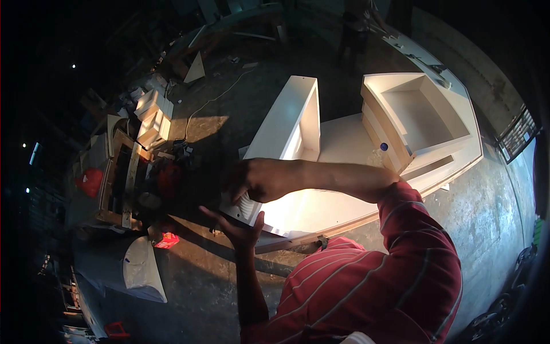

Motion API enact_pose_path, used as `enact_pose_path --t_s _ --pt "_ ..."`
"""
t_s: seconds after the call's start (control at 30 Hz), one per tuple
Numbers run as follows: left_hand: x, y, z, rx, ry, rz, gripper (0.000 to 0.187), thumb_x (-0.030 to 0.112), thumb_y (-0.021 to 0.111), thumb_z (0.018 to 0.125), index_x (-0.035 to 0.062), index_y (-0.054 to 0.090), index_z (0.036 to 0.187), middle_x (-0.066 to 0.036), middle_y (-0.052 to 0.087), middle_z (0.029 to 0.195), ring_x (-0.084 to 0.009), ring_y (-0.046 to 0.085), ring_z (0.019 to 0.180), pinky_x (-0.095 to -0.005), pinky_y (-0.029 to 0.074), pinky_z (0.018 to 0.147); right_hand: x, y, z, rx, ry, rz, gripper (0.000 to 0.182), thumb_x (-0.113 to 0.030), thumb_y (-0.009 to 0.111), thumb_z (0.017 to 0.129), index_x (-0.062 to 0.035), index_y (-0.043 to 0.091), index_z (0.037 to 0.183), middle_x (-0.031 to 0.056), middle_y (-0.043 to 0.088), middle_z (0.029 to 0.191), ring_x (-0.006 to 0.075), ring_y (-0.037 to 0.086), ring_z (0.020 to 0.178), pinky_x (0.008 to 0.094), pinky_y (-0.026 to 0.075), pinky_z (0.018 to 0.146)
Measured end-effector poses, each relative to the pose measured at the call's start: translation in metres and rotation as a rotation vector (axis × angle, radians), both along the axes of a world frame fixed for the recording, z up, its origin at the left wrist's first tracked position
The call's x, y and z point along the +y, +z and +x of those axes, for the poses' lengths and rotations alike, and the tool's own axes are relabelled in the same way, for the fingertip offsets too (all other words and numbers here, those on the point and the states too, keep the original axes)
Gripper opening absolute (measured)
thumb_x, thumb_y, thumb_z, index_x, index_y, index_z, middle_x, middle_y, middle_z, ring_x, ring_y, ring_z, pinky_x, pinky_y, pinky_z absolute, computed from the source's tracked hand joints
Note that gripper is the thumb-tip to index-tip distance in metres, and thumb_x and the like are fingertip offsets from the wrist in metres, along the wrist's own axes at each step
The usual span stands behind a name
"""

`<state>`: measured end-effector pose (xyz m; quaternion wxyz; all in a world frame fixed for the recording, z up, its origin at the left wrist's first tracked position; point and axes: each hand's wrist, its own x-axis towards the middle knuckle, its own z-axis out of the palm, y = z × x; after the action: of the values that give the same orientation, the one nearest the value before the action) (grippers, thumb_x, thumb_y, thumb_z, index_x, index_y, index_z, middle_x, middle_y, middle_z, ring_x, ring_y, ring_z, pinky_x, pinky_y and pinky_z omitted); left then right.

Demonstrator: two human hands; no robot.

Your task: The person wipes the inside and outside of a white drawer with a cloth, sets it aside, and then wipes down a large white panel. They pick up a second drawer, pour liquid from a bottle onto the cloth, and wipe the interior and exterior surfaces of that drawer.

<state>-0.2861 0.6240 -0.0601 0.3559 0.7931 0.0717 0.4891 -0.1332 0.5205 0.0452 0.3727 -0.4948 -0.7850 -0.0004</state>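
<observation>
My right hand [255, 179] reaches in from the right with its fingers curled down over the near end of a long white box-shaped piece [286, 120]. Just under these fingers is a pale ribbed patch [247, 206]; what the fingers grip is hidden in shadow. Below it, my left hand [239, 229] is palm up beside the same end, thumb and fingers spread, holding nothing visible. The white piece stands on a wide white panel [344, 137] with a wooden edge.
A white open compartment [418, 109] stands on the panel's right part, with a blue round object [384, 147] near it. Wooden blocks [153, 123], a red bag [90, 182] and a curved white piece [142, 266] are at left. Another person [358, 26] is at the top.
</observation>
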Motion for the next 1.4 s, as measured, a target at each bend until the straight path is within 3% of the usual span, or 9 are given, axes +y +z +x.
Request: enact_pose_path --t_s 0.2,0.43,0.63,0.73,0.83,0.9,1.03,1.2,1.4 --pt "0.004 -0.003 -0.001 0.065 -0.087 0.003 0.129 0.047 0.077 0.061 -0.0035 -0.013 0.141 -0.025 0.038 0.129 -0.0324 0.044 0.119 -0.043 0.029 0.104 -0.018 -0.008 -0.011 -0.075 -0.121 -0.054 0.043 -0.038 0.058 0.084 0.0013 0.062 0.102 0.0206 0.055 0.117 0.0363 0.05 0.114 0.044 0.042 0.096" --pt "-0.002 0.004 -0.006 0.15 -0.118 -0.23 0.124 0.055 0.074 0.062 0.004 -0.003 0.145 -0.024 0.011 0.147 -0.0359 0.024 0.133 -0.0472 0.023 0.107 -0.014 -0.018 0.052 -0.035 -0.242 -0.129 0.037 -0.024 0.057 0.085 -0.0108 0.054 0.12 0.0156 0.058 0.113 0.0352 0.052 0.109 0.0428 0.044 0.093" --pt "0.011 -0.01 -0.009 0.202 0.08 0.067 0.125 0.062 0.072 0.059 0.0011 0.003 0.144 -0.028 0.016 0.145 -0.0378 0.023 0.134 -0.0499 0.027 0.105 -0.034 -0.017 0.2 -0.066 -0.434 -0.081 0.031 -0.009 0.059 0.083 -0.0114 0.062 0.114 0.0113 0.062 0.109 0.0247 0.056 0.107 0.0414 0.017 0.114" --pt "0.014 -0.018 -0.01 0.213 0.099 0.141 0.124 0.067 0.068 0.06 0.0021 0.003 0.144 -0.027 0.01 0.146 -0.0389 0.018 0.136 -0.0531 0.024 0.105 -0.053 -0.02 0.283 0.006 -0.831 -0.195 0.026 -0.019 0.059 0.085 -0.0151 0.063 0.11 0.0072 0.062 0.113 0.0244 0.058 0.105 0.0356 0.047 0.089" --pt "0.013 -0.024 -0.013 0.237 0.064 0.079 0.123 0.068 0.067 0.062 0.0029 0.003 0.144 -0.027 0.006 0.147 -0.0386 0.014 0.137 -0.0544 0.02 0.107 -0.072 0.007 0.324 0.228 -1.065 -0.628 0.021 -0.017 0.061 0.082 -0.0145 0.064 0.103 0.0046 0.064 0.107 0.0236 0.061 0.096 0.0332 0.051 0.079" --pt "0.016 -0.024 -0.014 0.239 0.08 0.102 0.123 0.068 0.067 0.062 0.0026 0.003 0.144 -0.028 0.006 0.147 -0.0388 0.013 0.137 -0.0539 0.02 0.107 -0.078 0.011 0.323 -0.603 -1.186 0.09 0.018 -0.011 0.062 0.079 -0.0131 0.064 0.098 0.003 0.064 0.1 0.022 0.062 0.088 0.0312 0.052 0.072" --pt "0.009 -0.016 -0.013 0.227 0.144 0.205 0.123 0.068 0.066 0.062 0.0019 0.002 0.144 -0.027 0.007 0.147 -0.0389 0.013 0.137 -0.0528 0.02 0.107 -0.051 0.021 0.182 0.127 -0.618 0.179 0.024 -0.005 0.062 0.08 -0.0088 0.064 0.104 0.008 0.062 0.101 0.0231 0.061 0.09 0.0342 0.051 0.077" --pt "0.009 -0.011 -0.013 0.226 0.101 0.126 0.125 0.068 0.068 0.06 0.0014 0.002 0.144 -0.026 0.007 0.147 -0.0376 0.014 0.137 -0.052 0.02 0.108 -0.049 -0.019 0.176 0.031 -0.383 0.06 0.021 -0.013 0.061 0.082 -0.007 0.064 0.102 0.0113 0.062 0.099 0.0262 0.06 0.094 0.0343 0.048 0.083" --pt "0.007 -0.01 -0.011 0.188 0.086 0.065 0.126 0.065 0.072 0.059 0.0008 0.002 0.144 -0.026 0.025 0.14 -0.0363 0.033 0.128 -0.0486 0.029 0.103 -0.121 -0.014 0.35 -0.293 -1.366 -0.09 0.009 -0.009 0.059 0.078 -0.0091 0.066 0.084 0.0114 0.065 0.093 0.0302 0.061 0.085 0.0378 0.05 0.071"
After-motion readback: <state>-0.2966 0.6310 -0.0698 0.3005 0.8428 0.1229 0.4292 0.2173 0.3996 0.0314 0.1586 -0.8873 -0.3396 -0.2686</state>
